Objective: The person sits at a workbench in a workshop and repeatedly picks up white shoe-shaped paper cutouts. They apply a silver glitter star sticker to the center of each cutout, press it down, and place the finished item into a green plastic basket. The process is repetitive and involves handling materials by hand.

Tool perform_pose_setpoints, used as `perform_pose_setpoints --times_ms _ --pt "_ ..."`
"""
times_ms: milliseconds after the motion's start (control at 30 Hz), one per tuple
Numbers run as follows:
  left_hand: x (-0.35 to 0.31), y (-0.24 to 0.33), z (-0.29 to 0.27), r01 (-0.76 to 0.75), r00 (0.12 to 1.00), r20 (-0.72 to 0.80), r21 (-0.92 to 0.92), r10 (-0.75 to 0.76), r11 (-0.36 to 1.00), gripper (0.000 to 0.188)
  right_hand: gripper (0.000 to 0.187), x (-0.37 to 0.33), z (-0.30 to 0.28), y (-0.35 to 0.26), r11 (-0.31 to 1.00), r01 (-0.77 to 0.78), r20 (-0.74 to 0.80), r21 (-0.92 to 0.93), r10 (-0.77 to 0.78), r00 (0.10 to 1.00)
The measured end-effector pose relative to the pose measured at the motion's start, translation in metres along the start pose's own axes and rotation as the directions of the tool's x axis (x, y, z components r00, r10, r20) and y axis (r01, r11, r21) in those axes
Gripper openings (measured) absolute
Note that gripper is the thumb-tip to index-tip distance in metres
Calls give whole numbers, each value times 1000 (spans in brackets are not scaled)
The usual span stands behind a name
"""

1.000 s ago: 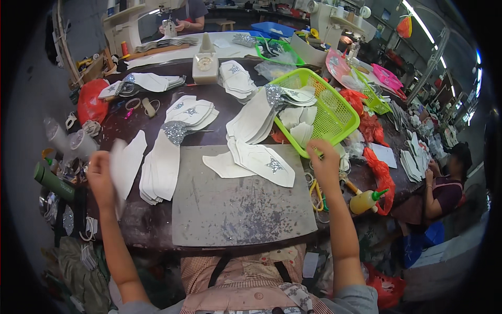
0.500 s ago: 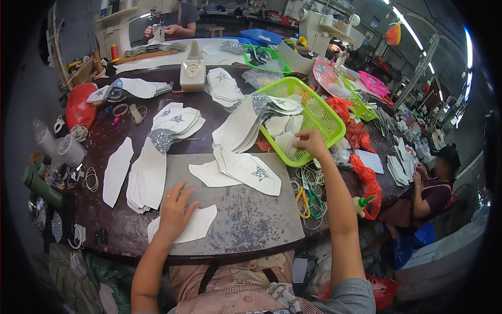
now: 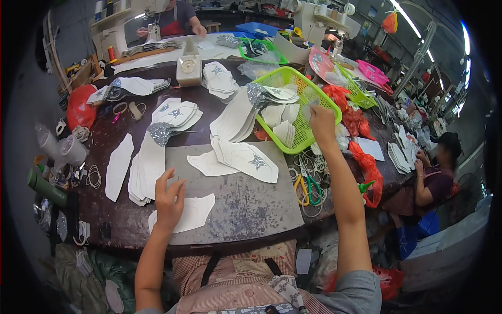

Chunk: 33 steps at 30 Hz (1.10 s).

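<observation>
My left hand [image 3: 168, 205] hovers over the near edge of the grey board, fingers apart and holding nothing. Beneath it lies a white cut piece [image 3: 196, 213], partly hidden by the hand. My right hand [image 3: 322, 124] is above the right side of the lime-green basket [image 3: 297, 147], its fingertips closed on a small pale piece [image 3: 307, 111], blurred in outline. Small white pieces [image 3: 284, 133] rest in the basket. Left of the basket, white pieces with a glitter star [image 3: 259, 161] overlap on the board. A fanned stack of white pieces [image 3: 146, 172] with silver glitter parts [image 3: 159, 134] lies farther left.
Orange-and-teal-handled scissors [image 3: 307, 191] and loose cord lie right of the board [image 3: 251, 214]. Red plastic bags [image 3: 366, 172] and a green-tipped bottle [image 3: 365, 186] are beyond my right forearm. Co-workers sit across the table and at right, near sewing machines [image 3: 151, 26].
My right hand has moved up and right from the small white pieces, now with a pale piece at its fingertips. My left hand has shifted slightly, its fingers more raised. The view has shifted slightly.
</observation>
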<state>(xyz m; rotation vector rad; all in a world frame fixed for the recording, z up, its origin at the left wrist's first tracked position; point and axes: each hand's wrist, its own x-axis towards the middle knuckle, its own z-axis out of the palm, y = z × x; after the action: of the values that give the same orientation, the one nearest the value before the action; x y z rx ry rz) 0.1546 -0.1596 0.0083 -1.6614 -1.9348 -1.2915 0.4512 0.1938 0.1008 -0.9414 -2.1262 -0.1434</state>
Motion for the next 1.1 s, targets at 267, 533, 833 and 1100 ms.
perform_pose_setpoints --times_ms 267,533,833,1100 --pt "-10 44 -28 -85 996 6 -79 86 993 25 31 -188 -51 -73 925 378 286 -48 -349 892" --pt "-16 115 -14 -167 941 200 -425 272 890 27 28 -165 -86 -60 992 -18 616 128 -65 785" --pt "-16 137 5 747 627 762 -647 -166 -152 72 29 -176 -109 -185 778 548 79 308 -595 800" --pt "-44 137 -14 643 725 521 -746 -450 172 45 36 -217 -71 -233 557 -409 418 723 118 901"
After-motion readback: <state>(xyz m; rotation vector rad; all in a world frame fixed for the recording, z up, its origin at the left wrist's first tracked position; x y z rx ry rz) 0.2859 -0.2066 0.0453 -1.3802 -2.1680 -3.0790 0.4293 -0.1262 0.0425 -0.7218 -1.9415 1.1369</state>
